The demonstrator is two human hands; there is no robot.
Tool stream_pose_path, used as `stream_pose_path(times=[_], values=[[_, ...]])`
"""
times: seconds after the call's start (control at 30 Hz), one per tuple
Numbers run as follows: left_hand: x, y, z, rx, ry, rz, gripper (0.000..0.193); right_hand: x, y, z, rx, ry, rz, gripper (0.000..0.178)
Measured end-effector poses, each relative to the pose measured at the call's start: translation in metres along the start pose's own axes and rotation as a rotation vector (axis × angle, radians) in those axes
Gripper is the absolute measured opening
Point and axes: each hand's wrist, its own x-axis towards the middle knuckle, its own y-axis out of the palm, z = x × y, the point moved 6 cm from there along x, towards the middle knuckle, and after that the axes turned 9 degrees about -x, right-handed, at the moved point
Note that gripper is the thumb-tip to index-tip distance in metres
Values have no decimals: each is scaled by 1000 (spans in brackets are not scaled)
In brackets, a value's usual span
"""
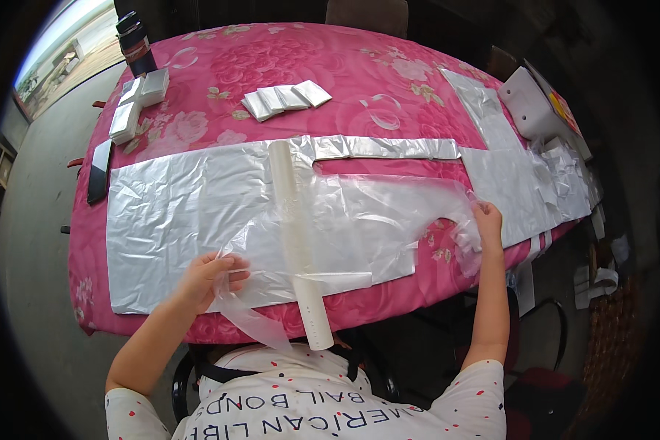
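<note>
A clear plastic film [396, 209] is stretched across the table between my two hands. My left hand [211, 282] grips its near left part between thumb and fingers, and a loose end hangs down below. My right hand [488, 222] pinches the film's right end, which bunches up beneath the fingers. A long white tube [314, 315] stands out at the middle, running from the far side toward my body, with film around its middle part. Large silver plastic sheets [165, 235] lie flat under the film. Beyond them lies a folded silver strip [389, 148].
Small silver packets [286, 99] and stacked packets [126, 121] rest on the pink floral cloth [198, 81]. A dark phone [99, 172] and a dark bottle [134, 44] are at the left. On the right stand a white box [535, 106] and crumpled clear plastic [565, 172].
</note>
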Motion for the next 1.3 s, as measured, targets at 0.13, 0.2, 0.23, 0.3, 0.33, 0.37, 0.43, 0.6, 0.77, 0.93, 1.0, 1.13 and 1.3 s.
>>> stream_pose_path(times=[0.13, 0.2, 0.23, 0.3, 0.33, 0.37, 0.43, 0.6, 0.77, 0.93, 1.0, 1.13, 1.3], values=[[-12, -25, -24, 193, -12, -46, 23, -8, -18, 24, -258, -249, -358, 22], [-14, -35, -31, 228, -22, -51, 23, -12, -9, 39, -179, -324, -388, 21], [-15, -37, -33, 249, -28, -54, 22, -5, 3, 45, -122, -314, -305, 20], [-16, -36, -38, 222, -4, -99, 21, 11, 25, 53, -17, -288, -151, 18], [-16, -35, -39, 208, 7, -118, 20, 25, 40, 46, -15, -246, -85, 18], [-14, -36, -39, 225, 24, -111, 19, 36, 57, 40, -14, -208, -15, 18], [-15, -45, -36, 256, 61, -112, 16, 40, 82, 42, -49, -152, 46, 16], [-14, -51, -30, 289, 32, -90, 13, 59, 102, 33, -80, -173, 129, 16], [-18, -57, -30, 288, 44, -76, 13, 53, 104, 45, -205, -159, 188, 15], [-19, -54, -31, 350, 57, -44, 16, 55, 103, 56, -458, -209, 206, 14], [-21, -50, -31, 350, 62, -31, 16, 53, 103, 63, -534, -251, 171, 14], [-27, -50, -29, 367, 37, -25, 18, 48, 105, 71, -670, -312, 100, 15], [-29, -52, -29, 372, 28, -8, 18, 49, 113, 67, -758, -422, 59, 17]])
